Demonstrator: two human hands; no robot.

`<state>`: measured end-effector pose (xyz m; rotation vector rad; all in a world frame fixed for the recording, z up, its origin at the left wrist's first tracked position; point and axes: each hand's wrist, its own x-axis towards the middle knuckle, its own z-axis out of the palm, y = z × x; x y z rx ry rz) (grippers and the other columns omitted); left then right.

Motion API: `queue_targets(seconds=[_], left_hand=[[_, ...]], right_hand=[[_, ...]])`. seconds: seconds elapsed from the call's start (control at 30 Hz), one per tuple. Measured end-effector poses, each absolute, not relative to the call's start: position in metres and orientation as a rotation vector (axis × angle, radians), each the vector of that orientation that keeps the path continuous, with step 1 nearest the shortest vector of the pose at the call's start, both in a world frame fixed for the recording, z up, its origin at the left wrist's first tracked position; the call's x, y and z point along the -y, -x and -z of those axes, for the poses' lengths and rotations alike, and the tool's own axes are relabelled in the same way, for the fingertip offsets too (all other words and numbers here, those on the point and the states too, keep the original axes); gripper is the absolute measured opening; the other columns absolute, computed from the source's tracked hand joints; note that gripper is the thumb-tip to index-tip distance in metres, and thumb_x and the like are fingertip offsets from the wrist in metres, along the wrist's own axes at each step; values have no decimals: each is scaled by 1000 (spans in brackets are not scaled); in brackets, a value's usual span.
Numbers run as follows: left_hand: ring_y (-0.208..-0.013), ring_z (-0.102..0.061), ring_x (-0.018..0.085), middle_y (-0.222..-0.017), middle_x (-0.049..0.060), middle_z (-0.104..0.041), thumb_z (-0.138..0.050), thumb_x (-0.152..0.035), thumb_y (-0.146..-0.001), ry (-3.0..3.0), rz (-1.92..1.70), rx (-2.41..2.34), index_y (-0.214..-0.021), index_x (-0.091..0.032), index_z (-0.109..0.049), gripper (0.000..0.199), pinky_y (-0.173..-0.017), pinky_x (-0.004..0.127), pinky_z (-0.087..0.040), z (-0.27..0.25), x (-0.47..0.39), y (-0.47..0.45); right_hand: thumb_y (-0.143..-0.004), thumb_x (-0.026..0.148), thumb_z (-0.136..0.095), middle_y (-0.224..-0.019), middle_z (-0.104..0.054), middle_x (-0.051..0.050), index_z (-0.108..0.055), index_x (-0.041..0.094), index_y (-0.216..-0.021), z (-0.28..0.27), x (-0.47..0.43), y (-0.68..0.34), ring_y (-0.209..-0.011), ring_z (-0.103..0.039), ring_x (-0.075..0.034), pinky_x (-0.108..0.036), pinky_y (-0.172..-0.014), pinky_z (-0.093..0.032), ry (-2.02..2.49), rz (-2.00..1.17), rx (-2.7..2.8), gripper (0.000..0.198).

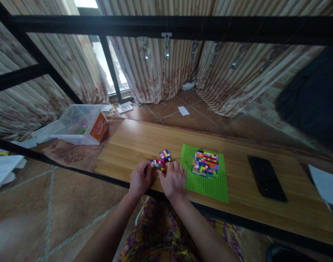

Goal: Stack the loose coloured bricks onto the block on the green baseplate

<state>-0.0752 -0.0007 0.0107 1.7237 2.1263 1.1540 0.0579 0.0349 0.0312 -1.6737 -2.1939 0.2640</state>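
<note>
Near the front edge of the table, a small cluster of colourful toy bricks (158, 163), with red, white and blue among them, lies between my two hands. My left hand (140, 178) is closed, its fingertips pinched at the left end of the cluster. From the right, my right hand (174, 179) curls its thumb and fingers around the other end. Just beyond sits a separate small brick piece (164, 155) in yellow, blue and pink. Right of my hands, a green baseplate (204, 188) carries a multicoloured block of stacked bricks (206, 163). My fingers hide part of the cluster.
A black phone (267, 178) lies on the wooden table (139, 136), with white paper (326, 185) at the right end. Beyond the left end stands a clear plastic box (76, 125) with an orange label. A black metal bar (166, 27) crosses above, before striped curtains.
</note>
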Motion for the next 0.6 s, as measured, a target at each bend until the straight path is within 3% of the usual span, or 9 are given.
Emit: queue_targets(seconds=[0.17, 0.33, 0.53, 0.6], left_hand=[[-83, -65, 19, -90, 6, -69, -49, -22, -89, -1683, -1161, -2105, -93, -18, -64, 16, -78, 30, -50, -12, 1, 76], [-85, -64, 20, -90, 5, -69, -52, -32, -89, -1437, -1229, -2026, -94, -19, -65, 19, -80, 31, -49, -21, 2, 73], [-87, -63, 17, -95, 5, -68, -62, -35, -82, -1008, -1433, -1570, -100, -17, -63, 26, -80, 28, -49, -41, 4, 42], [-77, -62, 14, -87, 3, -68, -67, -33, -78, -870, -1387, -1393, -95, -16, -65, 25, -72, 24, -49, -49, 5, 31]], right_hand=[[-85, 27, -61, -88, -60, -8, -60, 21, -84, -24, -36, -66, -90, -52, -26, -37, -76, -36, 1600, -248, 2202, 7], [-88, 23, -57, -86, -61, -6, -60, 20, -83, -24, -34, -84, -86, -53, -23, -36, -79, -39, 1475, -308, 2176, 7], [-90, 26, -53, -91, -64, -6, -61, 19, -92, -39, -25, -107, -89, -58, -21, -33, -81, -44, 1283, -543, 2030, 11], [-90, 27, -52, -91, -66, -5, -62, 20, -93, -47, -20, -116, -86, -60, -19, -32, -78, -46, 1237, -666, 1991, 12]])
